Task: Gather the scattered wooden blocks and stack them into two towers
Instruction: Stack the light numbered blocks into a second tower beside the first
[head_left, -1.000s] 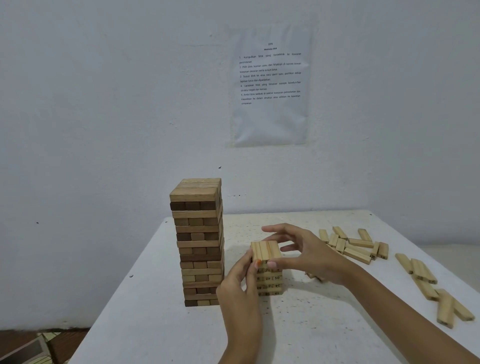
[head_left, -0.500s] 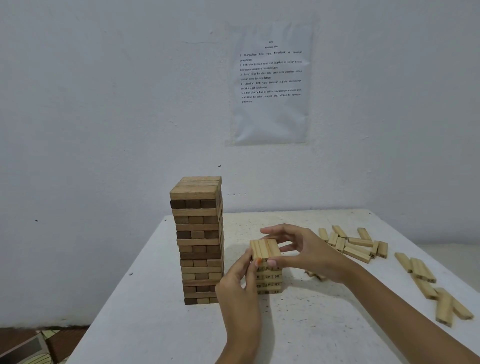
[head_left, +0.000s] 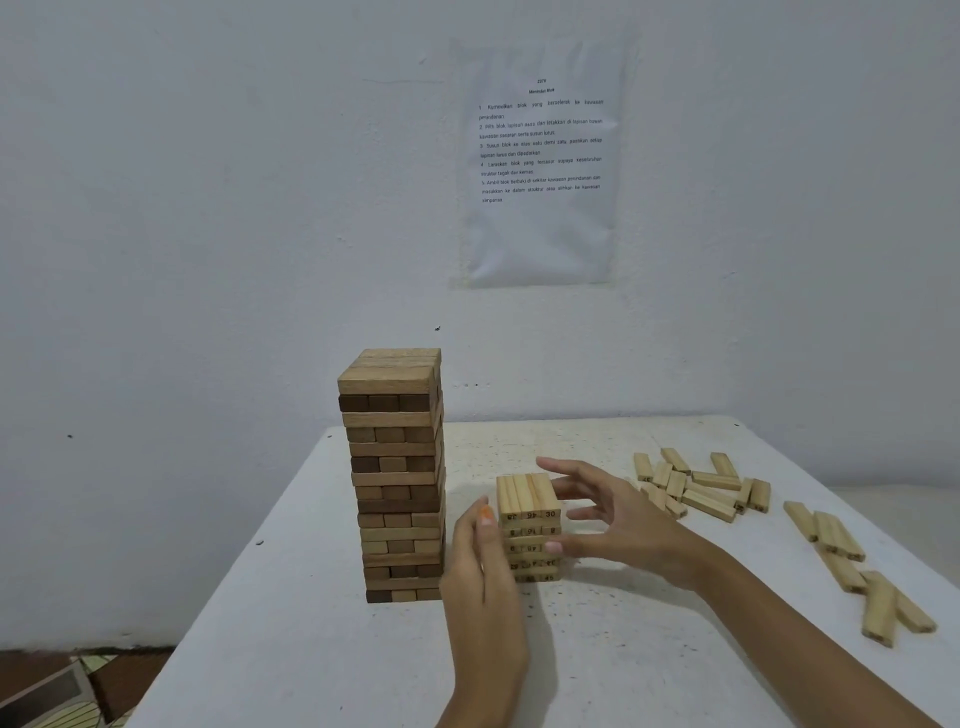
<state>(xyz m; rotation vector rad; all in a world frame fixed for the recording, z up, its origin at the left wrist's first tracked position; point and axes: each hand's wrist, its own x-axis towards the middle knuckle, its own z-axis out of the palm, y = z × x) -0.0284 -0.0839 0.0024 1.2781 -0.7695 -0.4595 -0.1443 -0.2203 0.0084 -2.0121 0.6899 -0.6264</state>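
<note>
A tall tower of brown wooden blocks stands on the white table. Right of it is a short tower of pale numbered blocks, several layers high. My left hand is flat against the short tower's left side, fingers straight. My right hand is at its right side with fingers spread, thumb low near the front face. Neither hand holds a block. Loose pale blocks lie in a heap to the right, and more loose blocks lie near the right edge.
A printed sheet hangs on the white wall behind the table. The table's left edge runs diagonally close to the tall tower. Floor and a patterned object show at the bottom left.
Both hands let go of the top layer of the short tower. The left hand dropped flat along its left side; the right hand opened and spread at its right side.
</note>
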